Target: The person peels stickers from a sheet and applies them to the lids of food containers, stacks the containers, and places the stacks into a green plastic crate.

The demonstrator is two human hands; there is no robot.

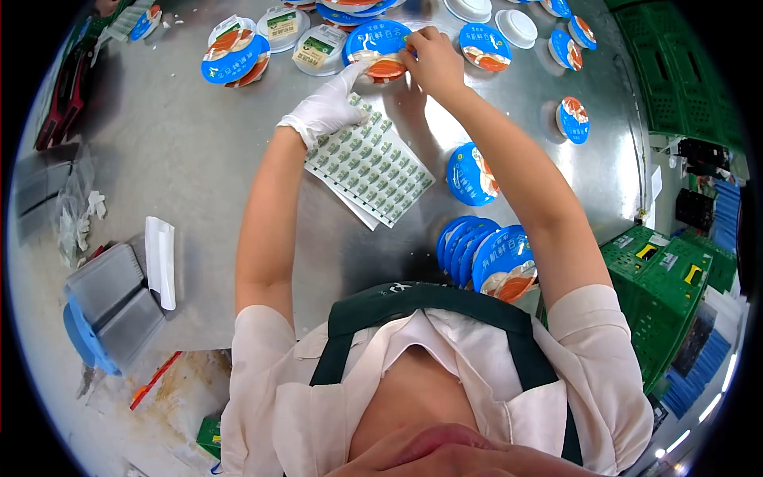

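My right hand (435,62), bare, pinches the right rim of a round blue, white and orange printed tub (380,38) at the back of the metal table. Against the tub's near left edge rests a fingertip of my left hand (327,105), in a white glove, its fingers spread apart. The left hand's lower part lies over the top of a sheet of small green-and-white stickers (373,167). Beside the tub on the left, a white upturned tub (320,49) carries one such label. Another blue tub (485,46) lies right of my right hand.
Several blue tubs stand in a leaning stack (469,246) near my apron, with a single one (470,175) behind them. A folded white paper (160,262) and a grey tray (115,290) are at left. Green crates (656,294) stand beyond the right edge.
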